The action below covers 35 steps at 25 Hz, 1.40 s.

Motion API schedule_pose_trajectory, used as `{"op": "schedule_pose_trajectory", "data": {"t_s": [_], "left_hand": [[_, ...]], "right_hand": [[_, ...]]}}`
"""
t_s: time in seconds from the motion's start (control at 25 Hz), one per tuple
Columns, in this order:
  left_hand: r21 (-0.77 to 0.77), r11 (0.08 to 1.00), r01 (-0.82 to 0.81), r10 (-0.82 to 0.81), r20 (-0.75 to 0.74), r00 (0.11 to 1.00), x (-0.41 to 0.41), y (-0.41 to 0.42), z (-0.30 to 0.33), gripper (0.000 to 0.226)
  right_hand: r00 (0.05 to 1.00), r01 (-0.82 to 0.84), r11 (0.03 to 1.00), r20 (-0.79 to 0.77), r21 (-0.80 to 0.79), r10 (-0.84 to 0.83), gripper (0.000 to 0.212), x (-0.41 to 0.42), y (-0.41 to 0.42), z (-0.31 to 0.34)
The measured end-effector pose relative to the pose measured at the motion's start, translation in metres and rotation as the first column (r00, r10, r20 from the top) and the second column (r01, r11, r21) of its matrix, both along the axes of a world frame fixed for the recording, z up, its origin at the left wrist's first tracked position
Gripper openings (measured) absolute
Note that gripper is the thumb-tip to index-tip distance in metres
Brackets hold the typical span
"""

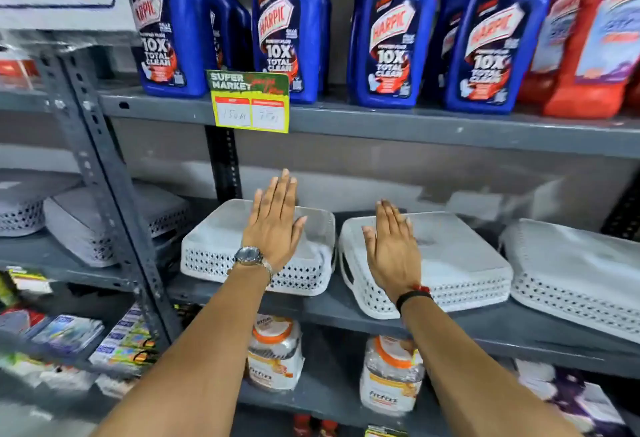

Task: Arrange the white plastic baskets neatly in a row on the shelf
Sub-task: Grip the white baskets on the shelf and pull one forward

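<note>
Three white perforated plastic baskets, wrapped in clear film, lie on the grey middle shelf (pixel 311 308). The left basket (pixel 211 246) sits under my left hand (pixel 275 225), which lies flat with fingers straight. My right hand (pixel 393 249) lies flat on the middle basket stack (pixel 457 256), which is turned at a slight angle. A third basket stack (pixel 575 273) lies to the right, untouched. More white baskets (pixel 86 225) rest on the neighbouring shelf bay to the left. Neither hand grips anything.
Blue Harpic bottles (pixel 287 31) and red bottles (pixel 588 38) fill the shelf above, with a yellow price tag (pixel 251 102) hanging from its edge. Jars with orange lids (pixel 273 353) stand on the shelf below. A grey slotted upright (pixel 104 187) separates the bays.
</note>
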State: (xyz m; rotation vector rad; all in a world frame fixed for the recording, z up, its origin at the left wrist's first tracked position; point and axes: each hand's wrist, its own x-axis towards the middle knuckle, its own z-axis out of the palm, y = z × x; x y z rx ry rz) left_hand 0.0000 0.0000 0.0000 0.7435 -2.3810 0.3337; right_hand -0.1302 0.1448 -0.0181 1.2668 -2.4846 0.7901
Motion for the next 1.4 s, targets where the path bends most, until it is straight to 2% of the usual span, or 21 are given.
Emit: {"op": "schedule_pose_trajectory", "data": {"t_s": [0.12, 0.2, 0.28, 0.36, 0.44, 0.56, 0.6, 0.68, 0.72, 0.8, 0.84, 0.92, 0.96, 1.0, 1.04, 1.12, 1.16, 1.24, 1.28, 1.32, 1.4], "left_hand": [[0.179, 0.984, -0.011, 0.003, 0.048, 0.999, 0.006, -0.057, -0.03, 0.072], [0.218, 0.974, -0.057, 0.036, 0.099, 0.994, 0.012, -0.103, -0.048, 0.075], [0.256, 0.957, -0.133, 0.096, 0.152, 0.984, 0.017, -0.149, -0.05, 0.068], [0.345, 0.894, -0.284, 0.191, 0.28, 0.941, 0.019, -0.192, -0.052, 0.063], [0.47, 0.782, -0.409, 0.27, 0.336, 0.902, 0.023, -0.217, -0.057, 0.062], [0.754, 0.498, -0.427, 0.228, 0.361, 0.904, 0.015, -0.248, -0.077, 0.053], [0.813, 0.411, -0.412, 0.242, 0.338, 0.91, 0.012, -0.257, -0.082, 0.052], [0.916, 0.261, -0.306, 0.369, 0.198, 0.908, 0.004, -0.261, -0.083, 0.066], [0.96, 0.178, -0.218, 0.439, 0.121, 0.89, 0.003, -0.261, -0.078, 0.073], [0.997, 0.071, -0.008, 0.552, -0.032, 0.834, 0.002, -0.263, -0.067, 0.079], [0.983, 0.055, 0.174, 0.597, -0.172, 0.784, 0.002, -0.27, -0.061, 0.081], [0.859, -0.045, 0.51, 0.685, -0.345, 0.642, 0.004, -0.29, -0.053, 0.096], [0.785, -0.083, 0.614, 0.717, -0.381, 0.584, 0.006, -0.301, -0.053, 0.102], [0.729, -0.102, 0.677, 0.734, -0.404, 0.546, 0.01, -0.311, -0.054, 0.097], [0.708, -0.122, 0.695, 0.717, -0.421, 0.555, 0.013, -0.308, -0.045, 0.084], [0.766, -0.191, 0.613, 0.628, -0.384, 0.676, 0.019, -0.304, -0.042, 0.066], [0.81, -0.225, 0.542, 0.583, -0.333, 0.741, 0.022, -0.294, -0.041, 0.06], [0.917, -0.237, 0.32, 0.474, -0.179, 0.862, 0.026, -0.281, -0.049, 0.045], [0.957, -0.212, 0.198, 0.44, -0.087, 0.894, 0.026, -0.279, -0.056, 0.039], [0.986, -0.14, 0.095, 0.424, -0.028, 0.905, 0.029, -0.279, -0.062, 0.033], [1.0, 0.009, -0.017, 0.412, 0.012, 0.911, 0.032, -0.279, -0.072, 0.029]], "right_hand": [[0.98, 0.056, 0.994, 0.195, -0.097, -0.037, 0.064, -0.005, -0.053, -0.019], [0.917, 0.114, 0.992, 0.389, -0.055, -0.084, 0.051, -0.01, -0.088, -0.035], [0.795, 0.135, 0.991, 0.599, -0.023, -0.095, 0.059, -0.022, -0.119, -0.052], [0.646, 0.184, 0.983, 0.753, 0.009, -0.128, 0.073, -0.036, -0.146, -0.071], [0.549, 0.202, 0.979, 0.823, 0.039, -0.146, 0.063, -0.048, -0.157, -0.088], [0.36, 0.267, 0.963, 0.93, -0.025, -0.075, 0.047, -0.05, -0.167, -0.095], [0.343, 0.248, 0.967, 0.939, -0.059, -0.031, 0.042, -0.051, -0.169, -0.096], [0.328, 0.232, 0.964, 0.944, -0.127, 0.046, 0.031, -0.049, -0.169, -0.09], [0.324, 0.226, 0.958, 0.941, -0.177, 0.097, 0.024, -0.048, -0.169, -0.085], [0.317, 0.263, 0.92, 0.927, -0.292, 0.203, 0.018, -0.043, -0.166, -0.067], [0.296, 0.285, 0.889, 0.915, -0.358, 0.274, 0.02, -0.044, -0.164, -0.056], [0.248, 0.328, 0.809, 0.87, -0.489, 0.426, 0.031, -0.052, -0.16, -0.037], [0.214, 0.358, 0.762, 0.842, -0.539, 0.495, 0.034, -0.056, -0.157, -0.024], [0.175, 0.42, 0.724, 0.831, -0.548, 0.527, 0.035, -0.063, -0.154, -0.017], [0.11, 0.469, 0.695, 0.817, -0.545, 0.567, 0.036, -0.064, -0.15, -0.01], [0.057, 0.484, 0.739, 0.859, -0.469, 0.508, 0.044, -0.066, -0.141, -0.01], [0.076, 0.417, 0.818, 0.912, -0.396, 0.403, 0.044, -0.067, -0.137, -0.018], [0.15, 0.162, 0.96, 0.968, -0.227, 0.203, 0.03, -0.064, -0.134, -0.035], [0.188, 0.057, 0.985, 0.971, -0.162, 0.149, 0.021, -0.059, -0.134, -0.041], [0.233, -0.006, 0.994, 0.966, -0.109, 0.108, 0.017, -0.057, -0.133, -0.049], [0.329, 0.009, 0.999, 0.943, -0.049, 0.043, 0.02, -0.05, -0.134, -0.053]]}}
